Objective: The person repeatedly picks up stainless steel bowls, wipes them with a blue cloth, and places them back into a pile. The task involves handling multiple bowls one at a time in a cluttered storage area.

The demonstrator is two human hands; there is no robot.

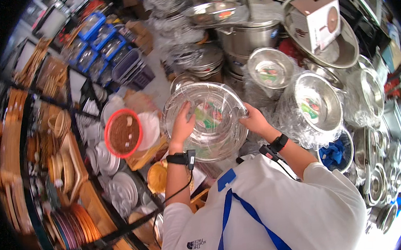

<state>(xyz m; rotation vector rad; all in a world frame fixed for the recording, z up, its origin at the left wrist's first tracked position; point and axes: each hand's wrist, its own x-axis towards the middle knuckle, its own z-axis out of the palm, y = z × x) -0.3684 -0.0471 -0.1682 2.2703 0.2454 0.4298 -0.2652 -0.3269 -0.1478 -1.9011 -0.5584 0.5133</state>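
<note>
In front of my chest is a wide round metal basin wrapped in clear plastic, with a green and red label on its inner bottom. It may be the top of a nested stack; the plastic makes this hard to tell. My right hand grips the rim on the right, fingers over the edge. Flat over the left inner side lies my left hand, fingers spread and thumb apart, touching the plastic film. What bears the basin from below is hidden. Both wrists carry black straps with small cabled devices.
Plastic-wrapped basins and a steel stockpot crowd the right and far side. A cookware box sits in a large basin. Left are a red-rimmed brown sieve, blue bins and a shelf rack of wooden ware.
</note>
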